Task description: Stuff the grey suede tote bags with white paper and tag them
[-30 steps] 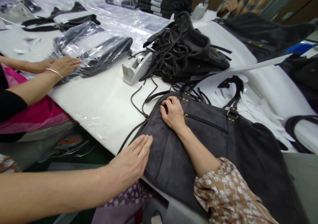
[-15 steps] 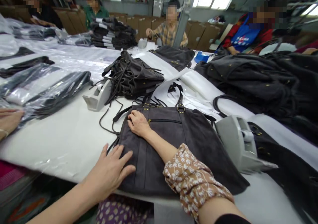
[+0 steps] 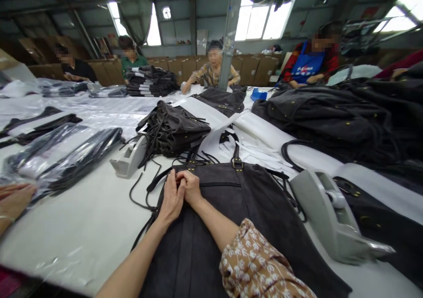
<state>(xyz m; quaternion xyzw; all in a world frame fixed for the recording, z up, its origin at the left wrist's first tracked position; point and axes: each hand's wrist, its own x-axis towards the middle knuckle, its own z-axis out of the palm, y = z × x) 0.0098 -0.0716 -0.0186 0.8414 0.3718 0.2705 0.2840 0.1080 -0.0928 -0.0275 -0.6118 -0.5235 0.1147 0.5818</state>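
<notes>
A dark grey suede handbag (image 3: 211, 227) lies flat before me, its handles toward the far side and a zip (image 3: 220, 184) across its upper front. My left hand (image 3: 171, 196) and my right hand (image 3: 191, 187) meet at the bag's upper left, beside the left end of the zip. The right hand's fingers are curled in. Those of the left are pressed together against them. Whatever is between the fingertips is hidden. Thin dark cords (image 3: 140, 201) trail off the bag's left side onto the white table (image 3: 86, 227).
Grey tape dispensers stand left (image 3: 127, 159) and right (image 3: 327, 214) of the bag. Beyond it are a gathered dark bag (image 3: 175, 128) and white paper strips (image 3: 261, 150). Dark bags (image 3: 333, 108) are heaped right. Another person's hand (image 3: 16, 203) touches a plastic-wrapped bag (image 3: 72, 157); several people work opposite.
My left hand has moved up from the bag's lower left, closing its spread fingers beside my right hand. The right hand's fingers have curled in. The view has tilted upward.
</notes>
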